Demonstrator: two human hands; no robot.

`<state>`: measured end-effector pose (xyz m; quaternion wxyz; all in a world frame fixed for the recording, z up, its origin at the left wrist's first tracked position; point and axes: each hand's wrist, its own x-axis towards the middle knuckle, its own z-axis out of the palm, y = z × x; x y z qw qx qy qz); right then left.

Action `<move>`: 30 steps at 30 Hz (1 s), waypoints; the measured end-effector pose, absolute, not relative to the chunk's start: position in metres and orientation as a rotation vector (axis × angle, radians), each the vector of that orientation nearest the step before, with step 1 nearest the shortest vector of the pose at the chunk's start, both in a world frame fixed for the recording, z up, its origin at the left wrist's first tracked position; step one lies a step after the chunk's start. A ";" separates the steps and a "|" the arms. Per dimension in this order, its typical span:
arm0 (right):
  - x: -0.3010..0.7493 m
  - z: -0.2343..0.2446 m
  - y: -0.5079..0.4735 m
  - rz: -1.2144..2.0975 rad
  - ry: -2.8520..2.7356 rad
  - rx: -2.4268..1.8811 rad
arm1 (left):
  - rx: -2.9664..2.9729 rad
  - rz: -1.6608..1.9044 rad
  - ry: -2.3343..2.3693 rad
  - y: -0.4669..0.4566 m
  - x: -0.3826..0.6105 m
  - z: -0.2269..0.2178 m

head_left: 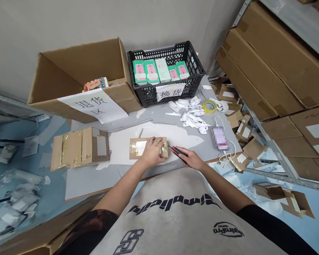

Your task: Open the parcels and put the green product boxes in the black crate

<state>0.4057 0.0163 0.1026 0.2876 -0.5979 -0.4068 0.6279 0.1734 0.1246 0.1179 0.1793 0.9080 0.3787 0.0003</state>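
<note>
A small taped cardboard box (134, 153) with a white label lies flat on the table in front of me. My left hand (152, 151) grips its right part from above, fingers curled over the top and covering some of the label. In my right hand (193, 159) is a red and black utility knife (178, 153). Its tip points left, close to the box's right end; whether it touches the tape I cannot tell. Beneath the box lies a torn white sheet (119, 145) on the grey tabletop.
A larger taped box (81, 148) stands left. Behind are an open carton (77, 71) and a black crate (149, 97) of green-and-pink boxes (151, 72). Crumpled paper (192, 115), a tape roll (210, 106) and a cabled phone (219, 137) lie right. Cartons (260, 67) fill the shelf.
</note>
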 end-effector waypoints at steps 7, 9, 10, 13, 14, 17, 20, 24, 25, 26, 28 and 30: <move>0.407 0.109 0.017 1.697 -1.108 -1.568 | 2.630 -0.043 1.058 0.128 0.178 0.121; 0.406 0.109 0.017 1.723 -1.097 -1.563 | 2.628 -0.047 1.060 0.127 0.177 0.120; 0.406 0.110 0.018 1.736 -1.092 -1.561 | 2.625 -0.047 1.063 0.127 0.177 0.119; 0.406 0.111 0.019 1.777 -1.094 -1.544 | 2.613 -0.042 1.072 0.125 0.175 0.117; 0.406 0.112 0.020 1.791 -1.088 -1.535 | 2.610 -0.040 1.073 0.124 0.174 0.116; 0.407 0.113 0.020 1.844 -1.041 -1.508 | 2.609 -0.047 1.064 0.123 0.173 0.116; 0.407 0.112 0.018 1.907 -1.017 -1.484 | 2.612 -0.057 1.061 0.124 0.173 0.116; 0.407 0.108 0.012 1.931 -1.004 -1.473 | 2.608 -0.079 1.033 0.128 0.174 0.119; 0.408 0.107 0.010 1.920 -0.996 -1.479 | 2.608 -0.088 1.021 0.129 0.174 0.120; 0.409 0.107 0.009 1.904 -0.991 -1.490 | 2.608 -0.097 1.009 0.130 0.174 0.121; 0.411 0.105 0.008 1.856 -0.991 -1.526 | 2.605 -0.107 1.002 0.132 0.175 0.123; 0.412 0.104 0.009 1.775 -1.052 -1.574 | 2.590 -0.105 1.018 0.132 0.175 0.123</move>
